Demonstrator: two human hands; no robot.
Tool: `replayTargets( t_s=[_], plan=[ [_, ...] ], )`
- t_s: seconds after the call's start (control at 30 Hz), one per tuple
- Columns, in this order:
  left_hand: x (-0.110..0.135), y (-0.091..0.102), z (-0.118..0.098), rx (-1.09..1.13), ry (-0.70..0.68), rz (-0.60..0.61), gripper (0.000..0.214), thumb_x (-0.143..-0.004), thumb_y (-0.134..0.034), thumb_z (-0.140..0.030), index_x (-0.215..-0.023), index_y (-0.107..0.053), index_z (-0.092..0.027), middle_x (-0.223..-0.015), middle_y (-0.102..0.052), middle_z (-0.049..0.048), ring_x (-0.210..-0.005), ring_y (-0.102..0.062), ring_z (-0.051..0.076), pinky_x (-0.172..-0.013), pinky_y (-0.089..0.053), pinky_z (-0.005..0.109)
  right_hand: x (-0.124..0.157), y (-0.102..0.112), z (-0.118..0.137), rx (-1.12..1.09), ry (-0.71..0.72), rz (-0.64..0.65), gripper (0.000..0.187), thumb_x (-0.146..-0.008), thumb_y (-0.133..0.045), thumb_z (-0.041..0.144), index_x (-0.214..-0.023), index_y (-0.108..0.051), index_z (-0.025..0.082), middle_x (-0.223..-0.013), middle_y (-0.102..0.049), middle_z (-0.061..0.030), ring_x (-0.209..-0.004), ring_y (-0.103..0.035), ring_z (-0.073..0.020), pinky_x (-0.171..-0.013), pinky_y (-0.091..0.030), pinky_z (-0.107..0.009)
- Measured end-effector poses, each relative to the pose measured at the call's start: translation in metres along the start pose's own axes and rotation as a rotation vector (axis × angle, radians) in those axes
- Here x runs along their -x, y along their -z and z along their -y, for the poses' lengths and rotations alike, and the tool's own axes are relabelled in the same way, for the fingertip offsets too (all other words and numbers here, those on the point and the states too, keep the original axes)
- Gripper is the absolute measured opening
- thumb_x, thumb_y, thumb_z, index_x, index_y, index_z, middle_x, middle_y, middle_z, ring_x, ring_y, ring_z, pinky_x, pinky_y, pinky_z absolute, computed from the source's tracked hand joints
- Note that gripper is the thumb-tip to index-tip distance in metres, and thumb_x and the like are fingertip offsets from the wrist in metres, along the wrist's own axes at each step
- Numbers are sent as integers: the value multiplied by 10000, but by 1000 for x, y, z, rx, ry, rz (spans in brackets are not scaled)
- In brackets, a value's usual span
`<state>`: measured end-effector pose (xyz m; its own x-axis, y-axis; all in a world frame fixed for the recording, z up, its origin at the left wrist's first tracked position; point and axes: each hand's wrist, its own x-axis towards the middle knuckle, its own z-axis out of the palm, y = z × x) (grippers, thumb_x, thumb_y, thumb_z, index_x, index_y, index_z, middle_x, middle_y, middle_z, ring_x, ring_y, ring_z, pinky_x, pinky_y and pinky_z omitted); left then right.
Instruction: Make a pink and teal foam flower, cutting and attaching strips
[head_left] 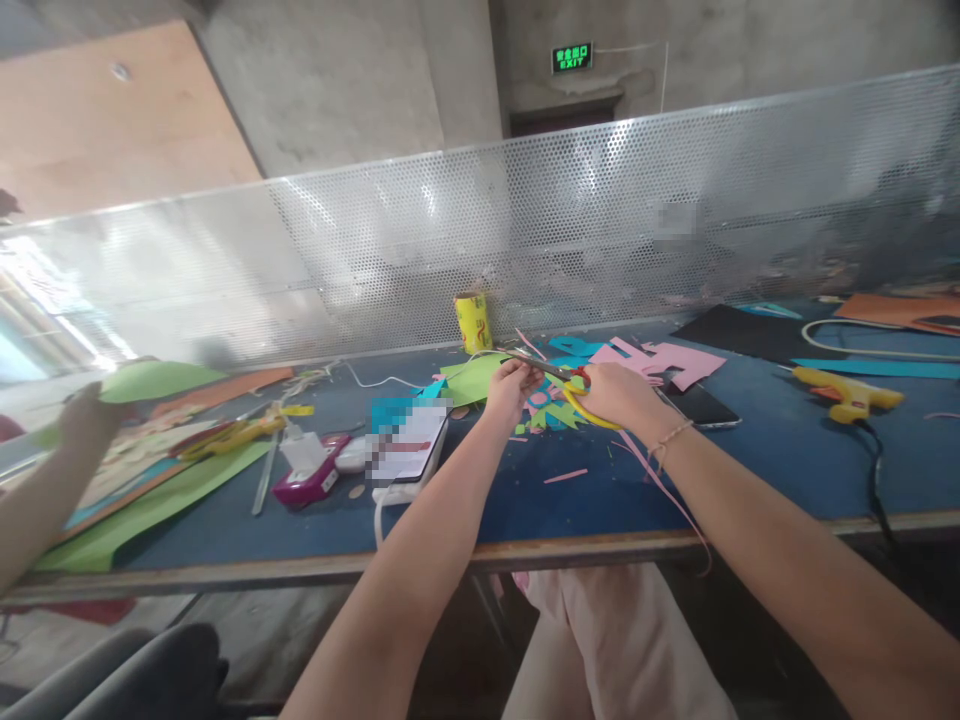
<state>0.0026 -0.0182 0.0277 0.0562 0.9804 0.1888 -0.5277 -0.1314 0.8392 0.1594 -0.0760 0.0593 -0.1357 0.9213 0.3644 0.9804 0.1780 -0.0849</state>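
Observation:
My right hand [611, 393] is closed around the handles of yellow-handled scissors [581, 405]. Their blades point left, reaching over the fingers of my left hand [516, 385]. That hand is pinched shut just under the blades, and what it holds is too small to make out. A thin pink strip [531, 344] shows beside the blade tips. Around both hands lie a light green sheet [476, 380], blue cut pieces [577, 347], green scraps [562, 415] and a pink cut-out sheet [679, 362]. A long pink strip [667, 485] hangs below my right wrist over the table edge.
A phone [412, 445] rests on a white stand beside a magenta power strip [311, 485]. Yellow glue guns lie left [232, 438] and right [851, 392]. A yellow roll [473, 322] stands by the perforated metal screen [390, 250]. At left, another person's hand [90, 415] holds green material [161, 380].

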Motion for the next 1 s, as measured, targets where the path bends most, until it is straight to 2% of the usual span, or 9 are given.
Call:
replayTargets(
  t_s=[0.23, 0.5, 0.83, 1.0],
  plan=[
    [0, 1, -2, 22, -20, -6, 114, -702, -559, -131, -624, -477, -142, -573, -569, -8, -560, -577, 71, -673, -487, 237, 0, -2, -1, 3, 10, 8, 492, -736, -415, 589, -850, -599, 147, -854, -646, -142, -779, -605, -237, -595, -380, -277],
    [2, 0, -4, -5, -29, -6, 133, -699, -585, -147, -626, -474, -146, -563, -559, -21, -556, -572, 58, -694, -489, 226, -1, -4, 0, -16, 14, -16, 471, -737, -409, 588, -811, -601, 165, -815, -655, -125, -778, -604, -237, -580, -374, -275],
    [0, 0, -1, -13, 4, -34, 89, -724, -542, -117, -648, -502, -139, -555, -579, 2, -537, -579, 71, -701, -500, 251, 2, 0, 3, -16, -27, -10, 427, -721, -458, 540, -830, -632, 165, -796, -658, -120, -772, -607, -226, -561, -366, -256],
    [0, 0, -1, -13, 12, -46, 98, -719, -554, -118, -641, -501, -140, -555, -577, 2, -549, -584, 74, -725, -500, 261, 1, -2, 2, -20, -20, -5, 452, -726, -428, 564, -814, -642, 175, -775, -661, -113, -747, -607, -222, -554, -360, -261]
  ],
)
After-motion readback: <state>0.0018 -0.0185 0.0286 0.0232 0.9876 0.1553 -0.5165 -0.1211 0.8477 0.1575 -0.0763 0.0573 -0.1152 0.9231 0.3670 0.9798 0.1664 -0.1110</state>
